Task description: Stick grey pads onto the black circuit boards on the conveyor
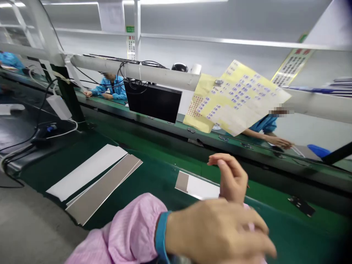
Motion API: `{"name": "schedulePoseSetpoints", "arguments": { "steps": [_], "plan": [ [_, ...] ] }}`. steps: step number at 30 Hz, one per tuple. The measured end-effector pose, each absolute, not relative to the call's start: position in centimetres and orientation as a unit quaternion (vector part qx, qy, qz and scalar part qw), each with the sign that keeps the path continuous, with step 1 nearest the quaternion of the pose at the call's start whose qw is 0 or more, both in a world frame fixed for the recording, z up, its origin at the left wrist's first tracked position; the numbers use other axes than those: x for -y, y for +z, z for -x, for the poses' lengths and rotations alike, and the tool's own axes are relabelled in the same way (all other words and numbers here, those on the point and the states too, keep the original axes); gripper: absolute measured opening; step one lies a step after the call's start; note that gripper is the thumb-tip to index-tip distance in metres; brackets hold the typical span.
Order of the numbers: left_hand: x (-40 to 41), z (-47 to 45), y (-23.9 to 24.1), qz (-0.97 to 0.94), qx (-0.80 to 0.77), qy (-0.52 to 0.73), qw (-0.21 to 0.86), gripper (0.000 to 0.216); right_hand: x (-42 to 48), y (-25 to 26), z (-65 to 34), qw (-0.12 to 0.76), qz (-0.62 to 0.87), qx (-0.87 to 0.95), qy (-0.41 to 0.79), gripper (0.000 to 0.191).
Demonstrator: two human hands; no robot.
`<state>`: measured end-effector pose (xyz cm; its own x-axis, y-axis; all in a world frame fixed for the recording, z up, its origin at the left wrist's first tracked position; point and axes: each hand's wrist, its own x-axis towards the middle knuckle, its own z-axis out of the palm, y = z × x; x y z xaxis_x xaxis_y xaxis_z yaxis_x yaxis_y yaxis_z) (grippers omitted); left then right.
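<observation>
My left hand point(217, 229), with a blue band at the wrist and a pink sleeve, reaches across the front of the view. Its fingers are stretched out, slightly apart and blurred, with nothing visible in them. Just beyond it, my right hand point(233, 178) is raised with thumb and fingers bent together; whether something small is pinched there I cannot make out. Behind the right hand a white strip with a grey end point(203, 187) lies on the green bench, partly hidden. To the left lie a white strip point(90, 170) and several grey-faced strips point(106, 189).
A small dark plate point(301, 205) lies on the green bench point(156, 176) at right. Yellow printed sheets point(236, 97) hang from a rail beside a black monitor point(154, 101). A scanner-like device point(44, 134) and cables sit at left. Co-workers in blue sit across the line.
</observation>
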<state>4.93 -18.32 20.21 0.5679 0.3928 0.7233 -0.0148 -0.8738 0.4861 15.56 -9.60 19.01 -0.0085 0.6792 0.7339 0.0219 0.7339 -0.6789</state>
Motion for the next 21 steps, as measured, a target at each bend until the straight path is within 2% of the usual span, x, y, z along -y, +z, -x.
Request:
{"name": "schedulePoseSetpoints", "arguments": {
  "steps": [2,5,8,11,14,21],
  "plan": [
    [15.9,-3.9,21.4,-0.790,-0.132,0.538,0.264,0.006,10.0,20.6,-15.9,0.690,0.213,0.603,0.340,0.012],
    [12.5,-3.2,21.6,-0.630,-0.125,0.645,0.414,0.011,10.3,21.6,-15.6,0.689,0.149,0.552,0.445,0.020],
    [10.0,-3.1,20.7,-0.531,-0.057,0.623,0.572,0.023,9.8,21.5,-15.1,0.654,0.130,0.543,0.510,0.027],
    [8.9,-2.9,20.1,-0.480,-0.007,0.576,0.661,0.026,9.0,21.2,-15.0,0.643,0.111,0.531,0.541,0.029],
    [8.8,-2.7,20.0,-0.439,0.033,0.562,0.700,0.027,8.7,21.0,-14.9,0.643,0.095,0.521,0.554,0.030],
    [8.7,-2.8,19.7,-0.422,0.034,0.562,0.710,0.035,9.3,21.1,-14.7,0.648,0.106,0.558,0.507,0.034]
  ]
}}
